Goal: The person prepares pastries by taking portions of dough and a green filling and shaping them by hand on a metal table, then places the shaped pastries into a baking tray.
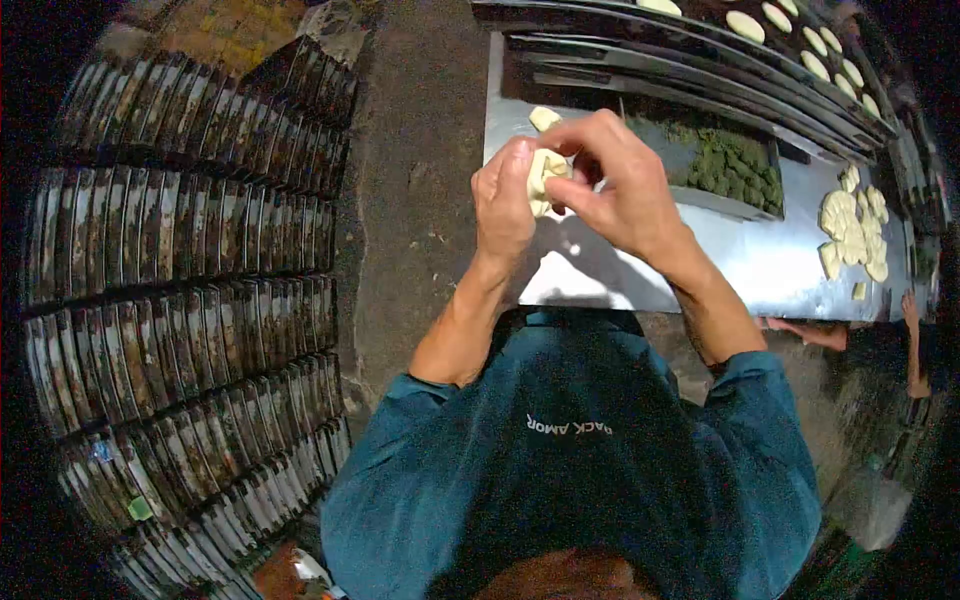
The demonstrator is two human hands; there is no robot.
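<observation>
A lump of pale dough (543,180) is held up between both hands over the left end of the metal table (740,260). My left hand (505,200) is wrapped round its left side, thumb near the top. From the right, my right hand (620,185) pinches the dough, with its thumb and bent fingers at the folded edge. Just behind the hands, a small dough piece (544,118) lies on the table. Right of them is a metal tray (735,205) with green filling shaped in small lumps (735,170).
Dough pieces (850,230) lie grouped at the table's right end. Stacked trays (700,70) stand at the back, with flat dough ovals (745,26) on top. Tall racks of trays (180,240) fill the left. Another person's arms (815,332) show at the right edge.
</observation>
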